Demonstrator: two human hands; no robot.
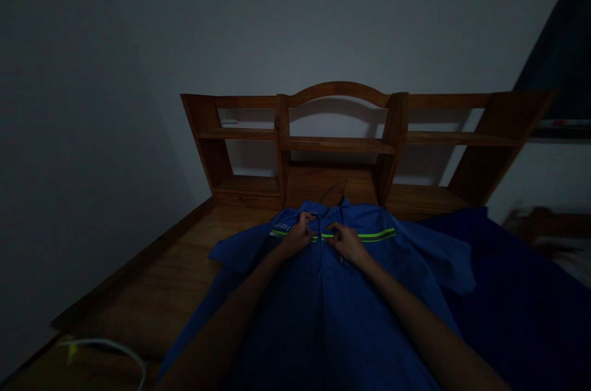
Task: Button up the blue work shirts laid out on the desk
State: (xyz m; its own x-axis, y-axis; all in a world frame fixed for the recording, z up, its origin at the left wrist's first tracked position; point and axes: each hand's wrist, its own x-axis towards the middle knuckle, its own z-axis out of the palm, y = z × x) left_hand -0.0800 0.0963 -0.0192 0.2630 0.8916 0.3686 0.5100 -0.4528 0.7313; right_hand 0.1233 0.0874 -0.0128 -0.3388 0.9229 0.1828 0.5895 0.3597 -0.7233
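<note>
A blue short-sleeved shirt (pixel 295 298) lies spread out, its collar toward the wooden shelf unit. Reflective yellow-green stripes (pixel 376 236) cross its chest, and pale lettering shows on the left side. My left hand (pixel 299 236) pinches the front edge just below the collar, beside the stripe. Across the front opening, my right hand (pixel 345 242) has its fingers bent and closed on the other edge of the shirt. Any button or fastener between the fingertips is too dark and small to make out. A thin hanger hook (pixel 340 184) appears to stick up from the collar.
The wooden shelf unit (pixel 339 145) stands against the wall behind the shirt. Wooden boards (pixel 184 262) show at the left. Dark blue cloth (pixel 512 305) lies at the right. A pale curved cable or tube (pixel 115 345) is at the lower left.
</note>
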